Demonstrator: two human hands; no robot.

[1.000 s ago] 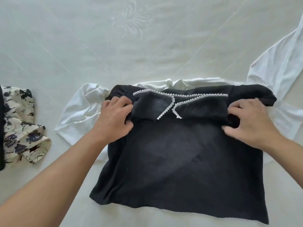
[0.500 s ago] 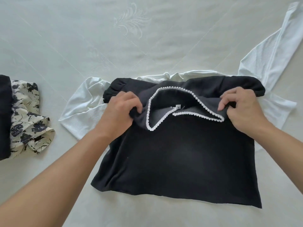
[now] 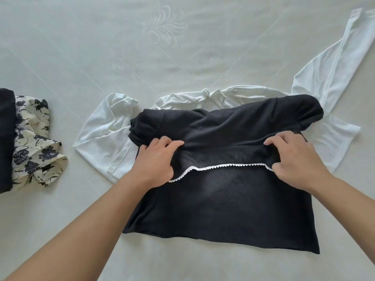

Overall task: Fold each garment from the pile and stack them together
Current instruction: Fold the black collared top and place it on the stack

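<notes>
Nearest the camera, two bare forearms reached in from the lower corners toward a black knit top (image 3: 223, 205) that lay spread on the pale quilted bed surface (image 3: 101, 57). Its lower hem lay flat and closest to the person, running slightly downhill to the right.

Further up, the left hand (image 3: 156, 159) gripped the top's folded-over upper part near its left side, fingers curled into the cloth with the thumb tucked beneath. The right hand (image 3: 294, 157) pinched the same fold near the right side, its fingers bent over the fabric's edge. Between the two hands ran a white scalloped trim (image 3: 219, 166), stretched nearly straight across the black body, dipping toward the left wrist. The flap above it was bunched and wrinkled, with the short sleeves humped at either end.

Beyond and beneath the black top lay a white long-sleeved garment (image 3: 324, 78). One sleeve stretched away toward the upper right corner, another part folded out at the left beside the black top, and its neckline showed just past the black fabric's far edge.

Well apart at the left edge of the view sat a cream garment with a dark floral print (image 3: 34, 142), loosely folded, touching a black piece of cloth (image 3: 6, 138) cut off by the frame; whether that was a folded garment could not be made out. Farthest away, an embroidered leaf motif (image 3: 162, 27) marked the bed surface.
</notes>
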